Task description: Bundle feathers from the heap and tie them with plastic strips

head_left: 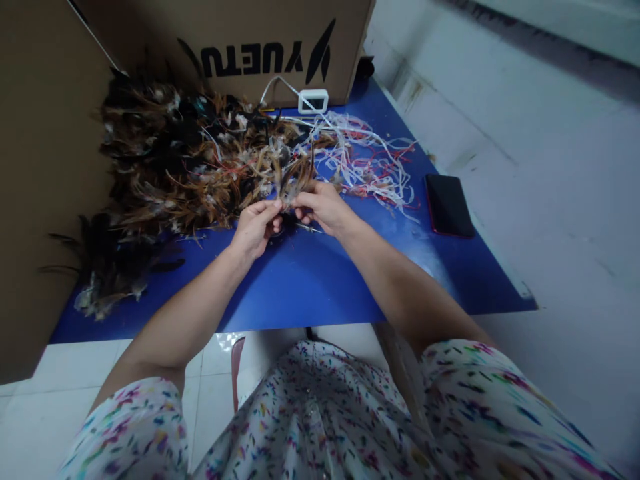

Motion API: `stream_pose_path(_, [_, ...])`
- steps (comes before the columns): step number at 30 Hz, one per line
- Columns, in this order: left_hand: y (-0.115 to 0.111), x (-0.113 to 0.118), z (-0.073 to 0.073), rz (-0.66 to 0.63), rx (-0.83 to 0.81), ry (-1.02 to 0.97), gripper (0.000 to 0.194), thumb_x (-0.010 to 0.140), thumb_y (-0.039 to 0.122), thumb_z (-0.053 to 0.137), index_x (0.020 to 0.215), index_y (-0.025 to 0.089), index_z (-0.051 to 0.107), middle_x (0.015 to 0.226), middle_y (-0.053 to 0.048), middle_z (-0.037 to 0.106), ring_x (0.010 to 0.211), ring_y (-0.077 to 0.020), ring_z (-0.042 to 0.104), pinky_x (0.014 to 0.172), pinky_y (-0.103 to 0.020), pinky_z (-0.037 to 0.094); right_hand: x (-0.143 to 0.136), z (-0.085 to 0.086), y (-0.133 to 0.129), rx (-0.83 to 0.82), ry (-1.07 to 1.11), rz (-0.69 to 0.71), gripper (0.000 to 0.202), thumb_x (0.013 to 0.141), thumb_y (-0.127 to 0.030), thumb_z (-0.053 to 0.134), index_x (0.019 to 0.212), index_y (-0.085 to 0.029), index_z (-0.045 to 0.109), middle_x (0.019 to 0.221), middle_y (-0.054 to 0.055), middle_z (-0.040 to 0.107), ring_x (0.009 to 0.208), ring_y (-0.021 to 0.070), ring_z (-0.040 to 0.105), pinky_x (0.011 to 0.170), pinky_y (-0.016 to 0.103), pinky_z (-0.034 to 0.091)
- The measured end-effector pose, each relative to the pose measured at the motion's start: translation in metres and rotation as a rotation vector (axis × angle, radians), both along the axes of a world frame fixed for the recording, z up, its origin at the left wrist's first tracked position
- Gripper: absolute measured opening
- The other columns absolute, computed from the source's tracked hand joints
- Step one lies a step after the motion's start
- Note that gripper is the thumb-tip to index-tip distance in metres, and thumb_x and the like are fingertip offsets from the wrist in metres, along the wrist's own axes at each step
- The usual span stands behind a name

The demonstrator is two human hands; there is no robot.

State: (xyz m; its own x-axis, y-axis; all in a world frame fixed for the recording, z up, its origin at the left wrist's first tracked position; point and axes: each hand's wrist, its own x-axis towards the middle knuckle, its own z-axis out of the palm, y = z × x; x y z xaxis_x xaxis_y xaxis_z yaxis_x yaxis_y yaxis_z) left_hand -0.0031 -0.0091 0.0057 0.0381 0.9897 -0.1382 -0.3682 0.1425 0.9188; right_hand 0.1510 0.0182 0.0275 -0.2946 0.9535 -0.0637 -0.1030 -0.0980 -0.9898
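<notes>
My left hand (257, 227) and my right hand (321, 205) meet over the middle of the blue table, each with thumb and forefinger pinched together. Between them they hold a small bunch of brown feathers (296, 172) by its lower end, tips pointing away from me. A large heap of brown and black feathers (185, 180) spreads to the left and behind my left hand. Beneath the fingers lies a dark, thin-tipped metal tool (307, 227), mostly hidden. Beyond my right hand is a tangle of white and red strips (367, 157).
Cardboard boxes stand behind (270, 30) and left (47, 167) of the blue table (305, 287). A small white device with a screen (313, 101) leans at the back. A dark phone (449, 205) lies near the right edge by the wall. Black feathers (113, 257) sit front left.
</notes>
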Motion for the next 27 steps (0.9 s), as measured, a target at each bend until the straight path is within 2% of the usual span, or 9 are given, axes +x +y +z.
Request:
stream_pose_path(8, [-0.001, 0.001, 0.002, 0.018, -0.020, 0.003, 0.024, 0.067, 0.028, 0.086, 0.067, 0.014, 0.067, 0.050, 0.005, 0.053, 0.042, -0.0038, 0.045, 0.041, -0.016, 0.035, -0.003, 0.003, 0.001, 0.000, 0.033, -0.089, 0.009, 0.070, -0.009, 0.059, 0.070, -0.017, 0.056, 0.054, -0.004, 0.056, 0.046, 0.0081, 0.052, 0.037, 0.018, 0.035])
stream_pose_path(12, [-0.001, 0.001, 0.003, 0.034, -0.029, 0.036, 0.025, 0.069, 0.029, 0.086, 0.067, 0.015, 0.065, 0.050, 0.005, 0.053, 0.041, -0.0035, 0.044, 0.041, -0.016, 0.034, -0.003, -0.001, 0.004, 0.062, -0.002, -0.175, 0.007, 0.072, -0.013, 0.059, 0.067, -0.017, 0.057, 0.059, -0.003, 0.059, 0.046, 0.0083, 0.053, 0.037, 0.020, 0.036])
stream_pose_path(17, [0.001, -0.001, 0.003, 0.069, -0.033, 0.046, 0.023, 0.071, 0.028, 0.084, 0.067, 0.015, 0.066, 0.050, 0.005, 0.053, 0.041, -0.0034, 0.044, 0.040, -0.015, 0.034, 0.000, -0.007, 0.009, 0.170, -0.097, -0.277, 0.014, 0.076, -0.018, 0.061, 0.064, -0.019, 0.057, 0.054, -0.003, 0.056, 0.045, 0.0086, 0.050, 0.040, 0.021, 0.036])
stream_pose_path(20, [0.002, -0.001, 0.004, 0.089, -0.036, 0.066, 0.023, 0.072, 0.028, 0.083, 0.067, 0.015, 0.066, 0.051, 0.004, 0.055, 0.042, -0.0031, 0.045, 0.040, -0.015, 0.035, 0.002, -0.008, 0.011, 0.206, -0.106, -0.340, 0.014, 0.079, -0.020, 0.061, 0.065, -0.020, 0.056, 0.060, -0.002, 0.058, 0.047, 0.0082, 0.050, 0.041, 0.021, 0.036])
stream_pose_path(24, [0.003, -0.002, 0.004, 0.111, -0.028, 0.071, 0.020, 0.074, 0.028, 0.082, 0.068, 0.014, 0.067, 0.054, 0.003, 0.058, 0.042, -0.0032, 0.046, 0.040, -0.015, 0.035, 0.004, -0.005, 0.013, 0.183, -0.094, -0.379, 0.013, 0.079, -0.019, 0.062, 0.068, -0.020, 0.054, 0.059, -0.004, 0.055, 0.048, 0.0072, 0.050, 0.042, 0.019, 0.035])
stream_pose_path(27, [0.004, -0.003, 0.003, 0.132, -0.013, 0.080, 0.018, 0.075, 0.026, 0.080, 0.068, 0.014, 0.068, 0.055, 0.003, 0.059, 0.042, -0.0033, 0.046, 0.041, -0.015, 0.037, 0.005, 0.000, 0.013, 0.136, -0.051, -0.395, 0.014, 0.078, -0.018, 0.063, 0.071, -0.021, 0.052, 0.061, -0.004, 0.055, 0.051, 0.0078, 0.055, 0.041, 0.018, 0.035])
